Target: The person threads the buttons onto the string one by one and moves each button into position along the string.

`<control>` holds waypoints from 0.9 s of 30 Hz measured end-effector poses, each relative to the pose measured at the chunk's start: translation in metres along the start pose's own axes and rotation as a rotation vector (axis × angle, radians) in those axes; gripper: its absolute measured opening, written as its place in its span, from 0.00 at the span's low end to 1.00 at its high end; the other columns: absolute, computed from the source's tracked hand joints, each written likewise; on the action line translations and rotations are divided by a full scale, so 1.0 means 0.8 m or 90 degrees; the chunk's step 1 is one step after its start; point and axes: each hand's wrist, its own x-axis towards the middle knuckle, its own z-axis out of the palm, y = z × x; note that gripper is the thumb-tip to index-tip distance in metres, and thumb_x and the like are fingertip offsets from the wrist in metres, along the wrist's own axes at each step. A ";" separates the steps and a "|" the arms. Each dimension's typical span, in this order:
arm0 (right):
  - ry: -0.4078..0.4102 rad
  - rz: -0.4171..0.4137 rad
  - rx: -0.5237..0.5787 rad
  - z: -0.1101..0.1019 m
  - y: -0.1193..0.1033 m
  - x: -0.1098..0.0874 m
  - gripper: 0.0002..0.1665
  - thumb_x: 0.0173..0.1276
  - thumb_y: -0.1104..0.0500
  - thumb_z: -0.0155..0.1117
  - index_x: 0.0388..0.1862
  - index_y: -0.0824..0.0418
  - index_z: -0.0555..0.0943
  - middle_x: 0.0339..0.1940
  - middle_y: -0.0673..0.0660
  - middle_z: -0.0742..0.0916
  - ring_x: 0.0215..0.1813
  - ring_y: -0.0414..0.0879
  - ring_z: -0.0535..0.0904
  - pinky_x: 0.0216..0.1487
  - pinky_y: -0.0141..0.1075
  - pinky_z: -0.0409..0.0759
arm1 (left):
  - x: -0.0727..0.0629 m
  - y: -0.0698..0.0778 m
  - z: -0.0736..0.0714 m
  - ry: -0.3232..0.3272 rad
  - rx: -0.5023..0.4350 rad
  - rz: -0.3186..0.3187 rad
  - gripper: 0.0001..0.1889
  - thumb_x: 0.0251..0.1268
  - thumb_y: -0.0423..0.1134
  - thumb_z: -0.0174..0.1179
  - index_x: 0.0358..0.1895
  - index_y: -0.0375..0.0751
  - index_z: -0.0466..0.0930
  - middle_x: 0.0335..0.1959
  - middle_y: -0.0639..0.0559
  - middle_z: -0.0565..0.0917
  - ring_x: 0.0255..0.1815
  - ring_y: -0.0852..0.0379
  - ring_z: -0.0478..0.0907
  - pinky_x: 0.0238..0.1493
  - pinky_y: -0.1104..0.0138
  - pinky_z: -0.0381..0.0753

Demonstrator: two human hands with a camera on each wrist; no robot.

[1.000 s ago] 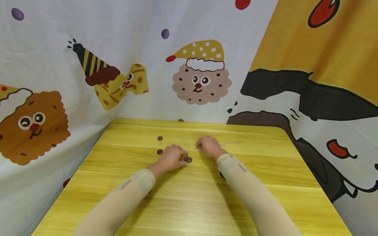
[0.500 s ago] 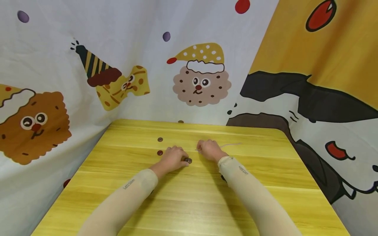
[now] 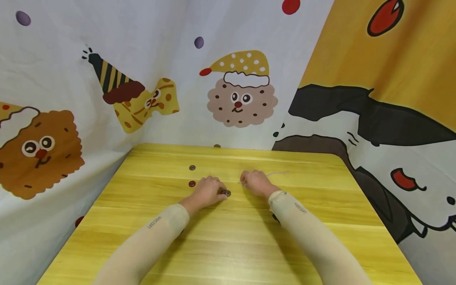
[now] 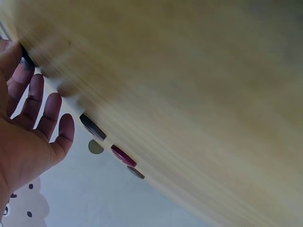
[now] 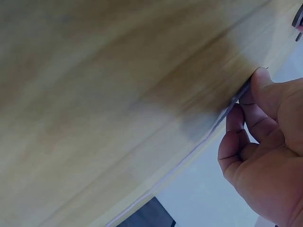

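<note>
My left hand point(image 3: 207, 190) pinches a dark round button point(image 3: 227, 193) at its edge between thumb and finger, low over the table. In the left wrist view the same button shows at the upper left, its other fingers point(image 4: 49, 113) loosely bent. My right hand point(image 3: 257, 183) pinches a thin pale string point(image 3: 279, 173) near one end. A short tip sticks out past the thumb, and the rest trails along the tabletop to the right, as the right wrist view shows the string point(image 5: 175, 171) too. A gap separates the two hands.
A brown button point(image 3: 192, 168) and a dark red button point(image 3: 192, 184) lie on the wooden table point(image 3: 228, 245) left of my left hand. The left wrist view also shows a black button point(image 4: 92, 126) near that hand. A printed curtain point(image 3: 160, 35) hangs behind the table.
My right hand has shifted slightly right and a little nearer, drawing the string along with it. The left hand holds almost still with the button.
</note>
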 end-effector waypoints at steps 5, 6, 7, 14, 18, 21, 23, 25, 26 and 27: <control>-0.005 0.006 -0.001 0.002 0.005 -0.003 0.14 0.79 0.58 0.66 0.60 0.57 0.86 0.53 0.57 0.93 0.59 0.60 0.86 0.69 0.58 0.79 | 0.002 -0.001 -0.001 0.001 -0.001 -0.001 0.16 0.70 0.53 0.73 0.54 0.51 0.92 0.51 0.53 0.92 0.56 0.46 0.84 0.63 0.44 0.81; -0.002 0.007 0.004 0.003 0.006 -0.004 0.14 0.79 0.58 0.66 0.60 0.57 0.86 0.53 0.56 0.93 0.59 0.60 0.86 0.69 0.57 0.79 | 0.002 -0.001 -0.002 0.002 -0.007 -0.004 0.16 0.71 0.52 0.72 0.54 0.50 0.92 0.51 0.52 0.92 0.56 0.46 0.84 0.64 0.44 0.80; 0.003 0.008 0.013 0.004 0.007 -0.006 0.13 0.80 0.59 0.66 0.59 0.57 0.87 0.54 0.56 0.93 0.59 0.60 0.87 0.69 0.57 0.79 | 0.002 -0.001 -0.002 0.003 -0.015 -0.007 0.16 0.72 0.52 0.72 0.54 0.49 0.92 0.51 0.52 0.92 0.57 0.45 0.84 0.64 0.43 0.80; 0.042 0.046 0.134 0.001 0.015 -0.018 0.08 0.83 0.58 0.62 0.50 0.57 0.87 0.49 0.55 0.91 0.54 0.54 0.87 0.63 0.52 0.84 | 0.004 -0.002 -0.007 0.021 -0.134 -0.034 0.13 0.76 0.44 0.69 0.55 0.42 0.89 0.47 0.50 0.92 0.52 0.49 0.88 0.60 0.52 0.86; 0.051 0.076 0.223 -0.005 0.022 -0.023 0.09 0.85 0.58 0.58 0.51 0.58 0.84 0.50 0.56 0.89 0.52 0.51 0.85 0.59 0.50 0.83 | 0.009 -0.002 -0.012 0.034 -0.226 -0.073 0.16 0.77 0.43 0.67 0.61 0.41 0.87 0.52 0.49 0.91 0.58 0.47 0.86 0.62 0.52 0.86; 0.061 0.084 0.264 -0.007 0.029 -0.025 0.11 0.87 0.58 0.56 0.54 0.58 0.85 0.53 0.58 0.89 0.53 0.52 0.85 0.59 0.51 0.83 | 0.012 0.000 -0.015 0.048 -0.276 -0.113 0.19 0.78 0.45 0.66 0.66 0.43 0.85 0.56 0.50 0.89 0.61 0.47 0.84 0.62 0.53 0.85; 0.065 0.094 0.294 -0.007 0.032 -0.027 0.12 0.87 0.58 0.54 0.55 0.58 0.85 0.54 0.59 0.89 0.54 0.52 0.84 0.58 0.51 0.82 | 0.013 0.001 -0.016 0.060 -0.312 -0.131 0.20 0.79 0.46 0.66 0.67 0.45 0.84 0.57 0.51 0.89 0.61 0.49 0.83 0.61 0.54 0.86; 0.070 0.100 0.317 -0.007 0.034 -0.028 0.14 0.88 0.57 0.54 0.57 0.59 0.85 0.56 0.59 0.89 0.55 0.52 0.84 0.58 0.51 0.82 | 0.015 0.003 -0.016 0.078 -0.347 -0.136 0.20 0.79 0.46 0.66 0.67 0.44 0.84 0.58 0.51 0.89 0.59 0.50 0.83 0.58 0.56 0.86; 0.069 0.106 0.334 -0.007 0.035 -0.028 0.14 0.88 0.57 0.53 0.59 0.60 0.84 0.57 0.60 0.88 0.55 0.52 0.84 0.57 0.51 0.82 | 0.015 0.004 -0.016 0.088 -0.362 -0.137 0.20 0.79 0.46 0.66 0.68 0.45 0.84 0.58 0.51 0.89 0.58 0.51 0.83 0.58 0.56 0.86; 0.069 0.112 0.351 -0.007 0.035 -0.029 0.15 0.88 0.56 0.53 0.60 0.61 0.84 0.57 0.60 0.88 0.54 0.52 0.83 0.57 0.50 0.81 | 0.015 0.005 -0.016 0.096 -0.376 -0.137 0.20 0.79 0.46 0.66 0.68 0.44 0.84 0.58 0.50 0.89 0.58 0.51 0.83 0.57 0.56 0.86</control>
